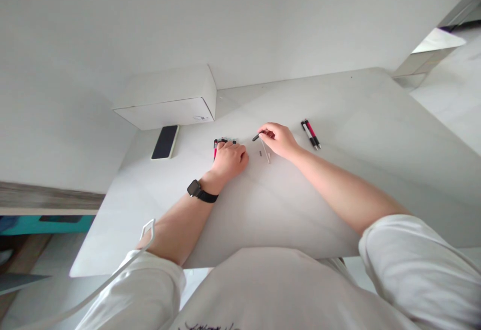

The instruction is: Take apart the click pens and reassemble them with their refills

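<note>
My left hand (230, 160), with a black watch on the wrist, rests closed on the white table (338, 179) over a small cluster of red and black pen parts (224, 142). My right hand (278, 139) is a little to the right, its fingers pinched on a small black pen piece (256, 137). A thin pale refill tube (265, 151) and a tiny dark part (260, 153) lie on the table just under that hand. Two whole red and black pens (310, 134) lie side by side to the right of my right hand.
A white box (169, 98) stands at the back left against the wall. A dark phone (165, 142) lies flat in front of it. The table's near edge runs by my body, and floor shows at the left and right.
</note>
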The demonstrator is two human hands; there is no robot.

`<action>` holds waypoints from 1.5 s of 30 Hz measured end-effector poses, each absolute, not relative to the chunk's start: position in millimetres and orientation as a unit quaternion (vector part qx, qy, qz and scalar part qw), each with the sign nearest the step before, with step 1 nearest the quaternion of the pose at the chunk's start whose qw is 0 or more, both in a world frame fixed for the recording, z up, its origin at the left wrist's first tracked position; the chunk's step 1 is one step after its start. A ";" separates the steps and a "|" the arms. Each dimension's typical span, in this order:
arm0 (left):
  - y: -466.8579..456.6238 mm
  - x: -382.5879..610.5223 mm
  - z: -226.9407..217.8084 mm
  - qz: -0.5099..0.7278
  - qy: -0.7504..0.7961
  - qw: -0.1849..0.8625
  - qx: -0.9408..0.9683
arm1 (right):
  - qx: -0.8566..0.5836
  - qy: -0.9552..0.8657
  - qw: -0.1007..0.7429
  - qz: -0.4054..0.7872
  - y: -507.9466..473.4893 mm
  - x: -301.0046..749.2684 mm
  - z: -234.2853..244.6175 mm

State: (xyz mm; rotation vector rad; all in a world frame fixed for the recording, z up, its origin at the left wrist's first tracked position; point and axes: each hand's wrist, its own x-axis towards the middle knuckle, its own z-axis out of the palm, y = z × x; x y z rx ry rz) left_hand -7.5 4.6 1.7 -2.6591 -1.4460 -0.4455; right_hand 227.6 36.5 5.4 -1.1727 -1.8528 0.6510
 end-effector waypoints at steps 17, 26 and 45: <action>8.0 -7.3 0.0 -0.169 -0.477 0.018 -0.862 | -0.438 -0.829 0.260 0.230 28.1 216.4 3.0; 11.0 -7.2 -0.4 -0.194 -0.487 0.003 -0.851 | -0.419 -0.856 0.243 0.178 31.6 213.8 -5.8; -0.4 -3.2 12.6 -0.475 -0.492 -0.293 -0.668 | -0.566 -0.653 0.459 0.206 32.9 238.7 7.6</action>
